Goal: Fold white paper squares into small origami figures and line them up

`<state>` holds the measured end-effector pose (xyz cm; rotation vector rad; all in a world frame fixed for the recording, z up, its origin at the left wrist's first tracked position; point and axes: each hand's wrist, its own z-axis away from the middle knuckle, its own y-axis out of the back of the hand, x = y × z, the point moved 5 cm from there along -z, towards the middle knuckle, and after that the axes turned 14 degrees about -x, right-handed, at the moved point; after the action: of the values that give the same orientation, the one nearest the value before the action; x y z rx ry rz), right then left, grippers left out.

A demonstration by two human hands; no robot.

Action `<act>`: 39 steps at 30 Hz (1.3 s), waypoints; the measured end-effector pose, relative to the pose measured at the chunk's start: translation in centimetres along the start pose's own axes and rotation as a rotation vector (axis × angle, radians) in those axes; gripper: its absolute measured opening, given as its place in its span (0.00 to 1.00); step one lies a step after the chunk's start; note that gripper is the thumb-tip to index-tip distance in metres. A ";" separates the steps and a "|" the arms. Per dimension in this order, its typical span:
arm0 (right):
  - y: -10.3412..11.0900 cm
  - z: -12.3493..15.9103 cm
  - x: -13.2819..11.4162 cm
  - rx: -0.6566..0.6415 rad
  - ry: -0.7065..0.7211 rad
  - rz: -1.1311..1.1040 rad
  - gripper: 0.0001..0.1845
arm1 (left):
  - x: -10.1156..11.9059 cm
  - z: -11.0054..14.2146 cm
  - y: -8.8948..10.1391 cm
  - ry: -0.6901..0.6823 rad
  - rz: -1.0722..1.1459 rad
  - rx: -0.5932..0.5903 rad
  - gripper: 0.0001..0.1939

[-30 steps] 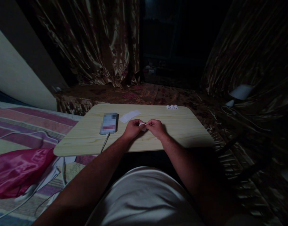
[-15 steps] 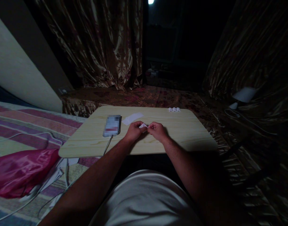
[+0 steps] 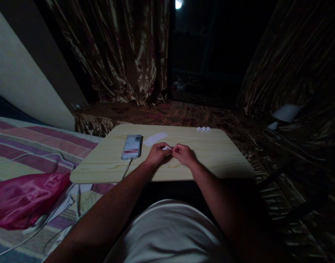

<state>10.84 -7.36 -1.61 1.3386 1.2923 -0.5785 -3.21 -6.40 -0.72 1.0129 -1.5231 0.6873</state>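
Observation:
A small folded piece of white paper [image 3: 166, 148] is held between my two hands, above the middle of the wooden table [image 3: 101, 166]. My left hand [image 3: 157, 154] pinches it from the left, thumb and fingers closed. From the right, my right hand [image 3: 183, 154] has its fingertips pinched at the paper's right end. Much of the paper is hidden by the fingers. Just beyond my left hand lie white paper strips [image 3: 155, 138], overlapping flat on the table. Three small folded white paper pieces [image 3: 204, 129] stand in a row near the far right edge.
A phone [image 3: 131, 147], blurred out, lies left of my hands with a cable [image 3: 126, 170] running over the near edge. Left of the table is a bed with striped cloth [image 3: 41, 146] and a pink bag [image 3: 30, 199]. A white lamp [image 3: 286, 112] stands at the right.
Both hands stay pinched on the paper, which now shows less of its triangular face between the fingers. The whole view has shifted slightly.

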 end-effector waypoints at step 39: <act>-0.1 0.3 -0.8 -0.011 0.005 0.019 0.05 | 0.6 0.1 -0.2 0.006 0.064 0.024 0.08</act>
<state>10.65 -7.87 -1.02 1.3427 1.2836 -0.5553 -3.05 -6.73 -0.23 0.9825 -1.5507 0.7553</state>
